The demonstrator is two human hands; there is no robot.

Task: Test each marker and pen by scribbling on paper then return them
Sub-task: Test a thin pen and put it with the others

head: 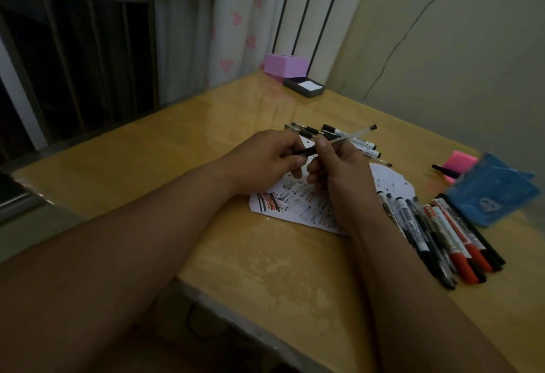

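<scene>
Holding one pen (351,136) just above the scribbled paper (283,210) on the table (206,142), with left hand (271,160) curled round its dark end and right hand (333,166) pinching its clear barrel, more pens (365,144) just behind, markers (442,231) in row at right.

Clear pen (348,136) held tilted above white paper (283,210) full of black and red scribbles; markers (448,234) in row right of it, more pens (306,130) heaped beyond.
</scene>
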